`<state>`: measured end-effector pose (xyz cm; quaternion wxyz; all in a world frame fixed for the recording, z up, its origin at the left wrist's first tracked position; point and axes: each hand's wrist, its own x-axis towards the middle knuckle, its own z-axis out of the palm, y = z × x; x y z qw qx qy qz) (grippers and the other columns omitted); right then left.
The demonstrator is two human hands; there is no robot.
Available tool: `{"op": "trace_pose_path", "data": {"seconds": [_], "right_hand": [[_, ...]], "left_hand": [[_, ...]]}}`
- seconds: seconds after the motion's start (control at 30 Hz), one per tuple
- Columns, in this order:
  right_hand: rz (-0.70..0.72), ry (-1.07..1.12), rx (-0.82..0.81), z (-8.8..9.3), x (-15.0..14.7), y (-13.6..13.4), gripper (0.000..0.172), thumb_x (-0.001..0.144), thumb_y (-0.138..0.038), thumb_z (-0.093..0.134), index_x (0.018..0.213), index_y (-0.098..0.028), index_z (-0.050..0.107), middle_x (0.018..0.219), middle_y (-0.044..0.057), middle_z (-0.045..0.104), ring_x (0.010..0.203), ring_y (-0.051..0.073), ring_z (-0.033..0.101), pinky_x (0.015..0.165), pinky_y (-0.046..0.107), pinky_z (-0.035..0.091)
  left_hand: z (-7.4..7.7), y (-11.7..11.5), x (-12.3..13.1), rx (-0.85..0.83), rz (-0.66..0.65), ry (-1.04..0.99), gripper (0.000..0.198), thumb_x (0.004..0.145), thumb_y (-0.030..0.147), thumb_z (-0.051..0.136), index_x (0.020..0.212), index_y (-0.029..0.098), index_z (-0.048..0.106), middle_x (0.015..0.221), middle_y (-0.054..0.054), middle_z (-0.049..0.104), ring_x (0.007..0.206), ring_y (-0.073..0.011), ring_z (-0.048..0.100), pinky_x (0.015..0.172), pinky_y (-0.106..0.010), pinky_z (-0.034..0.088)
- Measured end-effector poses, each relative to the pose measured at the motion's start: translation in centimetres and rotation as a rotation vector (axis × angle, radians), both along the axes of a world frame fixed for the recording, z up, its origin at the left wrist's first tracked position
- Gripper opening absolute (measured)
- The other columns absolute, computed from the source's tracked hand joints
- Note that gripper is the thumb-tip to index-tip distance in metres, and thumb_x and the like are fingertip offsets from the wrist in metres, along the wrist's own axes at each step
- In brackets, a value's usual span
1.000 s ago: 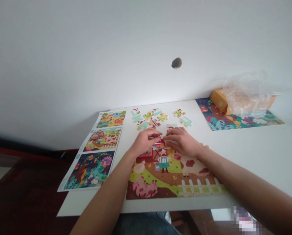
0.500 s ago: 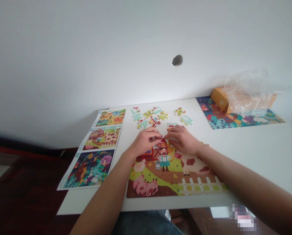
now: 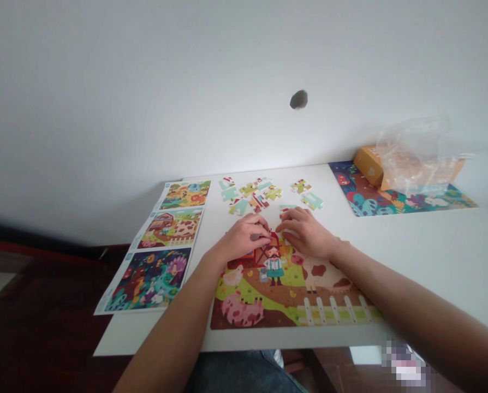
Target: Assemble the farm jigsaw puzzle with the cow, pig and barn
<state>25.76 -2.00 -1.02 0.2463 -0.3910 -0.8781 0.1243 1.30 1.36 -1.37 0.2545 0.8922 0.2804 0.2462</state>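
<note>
A farm jigsaw puzzle [image 3: 244, 292] lies partly assembled before me, with a farmer, a spotted cow, a pig and a white fence. At its upper edge my left hand [image 3: 248, 234] has its fingers bent and pinched on a small red puzzle piece [image 3: 272, 233] of the barn top. Opposite it, my right hand [image 3: 305, 232] is curled too, its fingertips at the other side of that piece; my fingers cover most of it. Just beyond the right fingers lies a loose puzzle piece [image 3: 287, 208]. Several more loose pieces [image 3: 248, 189] are scattered farther back.
On the left, a picture sheet [image 3: 125, 256] with three printed scenes overhangs the white table [image 3: 424, 251]. A finished dark jigsaw [image 3: 362, 206] lies back right, bearing an orange box [image 3: 368, 166] and a clear plastic bag [image 3: 416, 155]. The wall [image 3: 146, 82] has a hole.
Both hands stay at the barn top; the fingers have shifted slightly, and less of the red piece shows between them. The camera view has moved a little.
</note>
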Motion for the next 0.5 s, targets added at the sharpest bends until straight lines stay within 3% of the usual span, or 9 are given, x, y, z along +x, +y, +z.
{"op": "trace_pose_path", "data": {"seconds": [0.13, 0.4, 0.5], "right_hand": [[-0.032, 0.053, 0.027, 0.4, 0.0, -0.1, 0.032, 0.087, -0.012, 0.053, 0.116, -0.020, 0.064, 0.104, 0.010, 0.060, 0.097, 0.025, 0.051, 0.087, 0.040, 0.040], [0.017, 0.012, 0.034, -0.2, 0.2, 0.0, 0.030, 0.083, -0.009, 0.055, 0.099, -0.025, 0.074, 0.106, 0.010, 0.057, 0.101, 0.025, 0.049, 0.089, 0.042, 0.039], [0.017, 0.010, 0.029, -0.3, 0.3, 0.0, 0.033, 0.079, -0.006, 0.054, 0.098, -0.024, 0.074, 0.105, 0.010, 0.058, 0.101, 0.025, 0.050, 0.089, 0.042, 0.039]], "left_hand": [[0.0, 0.1, 0.0, 0.079, 0.028, -0.031, 0.011, 0.091, 0.020, 0.064, 0.090, 0.021, 0.075, 0.096, -0.006, 0.067, 0.092, -0.0185, 0.061, 0.088, -0.034, 0.049], [-0.2, 1.1, -1.2, 0.264, 0.320, -0.114, 0.033, 0.089, 0.002, 0.049, 0.088, 0.021, 0.076, 0.092, -0.004, 0.068, 0.092, -0.0193, 0.058, 0.087, -0.038, 0.048], [-0.1, 1.3, -1.6, 0.289, 0.353, -0.126, 0.042, 0.083, -0.005, 0.045, 0.082, 0.022, 0.077, 0.089, -0.004, 0.067, 0.090, -0.0192, 0.057, 0.085, -0.038, 0.049]]}}
